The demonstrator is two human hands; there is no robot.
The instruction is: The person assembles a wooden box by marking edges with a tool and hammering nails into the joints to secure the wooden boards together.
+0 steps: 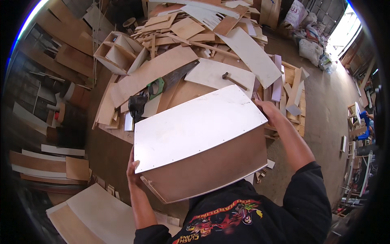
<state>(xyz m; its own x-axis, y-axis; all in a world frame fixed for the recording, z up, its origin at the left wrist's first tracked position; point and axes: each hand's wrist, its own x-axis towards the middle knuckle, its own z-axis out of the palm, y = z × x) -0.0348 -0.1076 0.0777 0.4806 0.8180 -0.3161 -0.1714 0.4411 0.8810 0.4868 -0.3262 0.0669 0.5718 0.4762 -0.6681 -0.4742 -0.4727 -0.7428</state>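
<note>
Between my two hands I hold a wooden box (201, 126) with a white top panel and a brown plywood side facing me. Small fastener heads dot the panel's near and left edges. At its left end my left hand (133, 167) is closed around the edge. My right hand (269, 112) grips the right end, its thumb near the top corner. Just beyond the box, a hammer (235, 80) lies on a white board (215, 73). A handsaw with a green handle (155, 88) rests left of it, next to a black power tool (137, 106).
A large heap of wood offcuts (187, 29) covers the far end of the work table. An open wooden compartment box (120, 53) stands at its left. Boards (93, 211) lie low at the left. Sacks (310, 51) sit at the far right, and a person in blue (365, 126) is farther right.
</note>
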